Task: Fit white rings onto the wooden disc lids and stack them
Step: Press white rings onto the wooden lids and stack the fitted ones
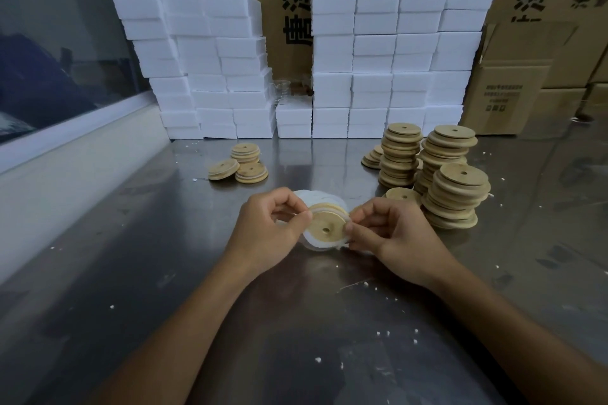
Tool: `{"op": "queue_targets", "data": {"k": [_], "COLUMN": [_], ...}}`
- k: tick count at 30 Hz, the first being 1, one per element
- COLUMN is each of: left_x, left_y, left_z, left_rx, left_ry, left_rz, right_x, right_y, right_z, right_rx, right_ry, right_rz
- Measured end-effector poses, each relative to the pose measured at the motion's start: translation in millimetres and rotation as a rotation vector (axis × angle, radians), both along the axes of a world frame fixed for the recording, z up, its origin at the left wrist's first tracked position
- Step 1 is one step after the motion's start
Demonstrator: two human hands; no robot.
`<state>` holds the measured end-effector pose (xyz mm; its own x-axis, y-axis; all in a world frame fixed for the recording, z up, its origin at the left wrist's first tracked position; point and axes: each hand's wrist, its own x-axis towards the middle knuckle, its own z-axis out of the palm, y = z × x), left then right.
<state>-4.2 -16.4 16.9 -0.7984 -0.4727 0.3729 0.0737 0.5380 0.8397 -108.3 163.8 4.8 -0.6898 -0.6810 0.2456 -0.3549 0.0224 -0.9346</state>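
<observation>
Both hands pinch one disc [327, 227] above the surface [131, 273]: left hand [269, 233] at its left edge, right hand [391, 233] at its right. White rings [311, 199] lie beneath the disc; tall stacks [454, 197] stand right of it, ringed lids [245, 164] behind-left.

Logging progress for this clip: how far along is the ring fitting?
Early. Done: a small group of ringed lids, in low stacks, lies far left on the steel table. In hand: left hand and right hand pinch one wooden lid, working a white ring round its rim. Left: tall stacks of bare lids on the right.
</observation>
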Motion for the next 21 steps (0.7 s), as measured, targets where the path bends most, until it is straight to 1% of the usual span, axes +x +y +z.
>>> {"op": "queue_targets", "data": {"k": [2, 5, 10, 13, 17, 21], "left_x": [1, 1, 2, 1, 0, 0], "left_y": [0, 3, 11, 10, 6, 4], "left_z": [0, -1, 1, 2, 2, 2], "left_rx": [-0.119, -0.177, -0.264, -0.261, -0.121, -0.013], "left_ry": [0.015, 0.049, 0.097, 0.086, 0.059, 0.059], "left_rz": [0.027, 0.015, -0.063, -0.050, -0.022, -0.055], "right_x": [0, 1, 4, 4, 4, 5], "right_y": [0, -1, -3, -4, -5, -6], "right_z": [-1, -2, -3, -4, -5, -3], "right_rx": [0.005, 0.016, 0.040, 0.038, 0.037, 0.036], "right_ry": [0.067, 0.180, 0.371, 0.351, 0.251, 0.180], "right_rz": [-0.008, -0.041, -0.054, -0.068, -0.071, -0.066]}}
